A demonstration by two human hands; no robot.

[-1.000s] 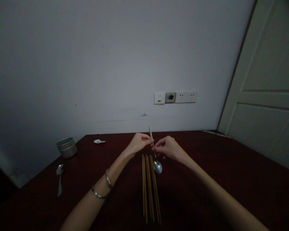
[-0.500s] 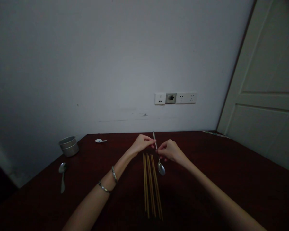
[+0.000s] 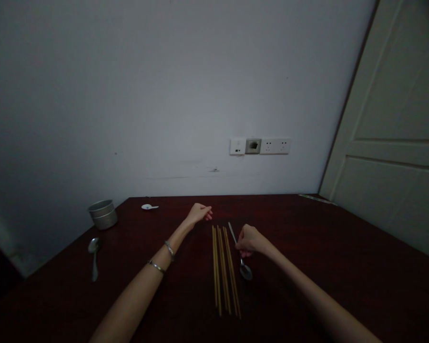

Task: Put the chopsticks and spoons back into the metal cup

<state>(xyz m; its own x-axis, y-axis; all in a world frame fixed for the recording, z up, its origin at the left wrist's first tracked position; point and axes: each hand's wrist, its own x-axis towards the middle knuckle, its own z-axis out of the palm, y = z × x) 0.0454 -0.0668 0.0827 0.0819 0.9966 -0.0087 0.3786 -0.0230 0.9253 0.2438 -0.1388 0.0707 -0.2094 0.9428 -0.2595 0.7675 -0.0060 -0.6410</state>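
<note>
My right hand (image 3: 249, 239) is closed around the handle of a long metal spoon (image 3: 246, 272), whose bowl points toward me. That spoon lies just to the right of several wooden chopsticks (image 3: 219, 271), set side by side and pointing away from me. My left hand (image 3: 200, 212) is apart from the spoon, above the table beyond the left far end of the chopsticks. Its thumb and fingers are drawn together, and nothing shows in them. Two silvery bangles (image 3: 169, 249) circle the left wrist.
On the dark red table (image 3: 157, 305), a grey metal cup (image 3: 104, 216) stands at the left edge. A second metal spoon (image 3: 94, 257) lies before it. A small white spoon (image 3: 149, 207) rests near the wall, which carries sockets (image 3: 274, 146). A pale door (image 3: 389, 157) is at right.
My left hand has let go of the spoon handle and moved left. My right hand has brought the spoon closer to me and slightly right, beside the chopsticks.
</note>
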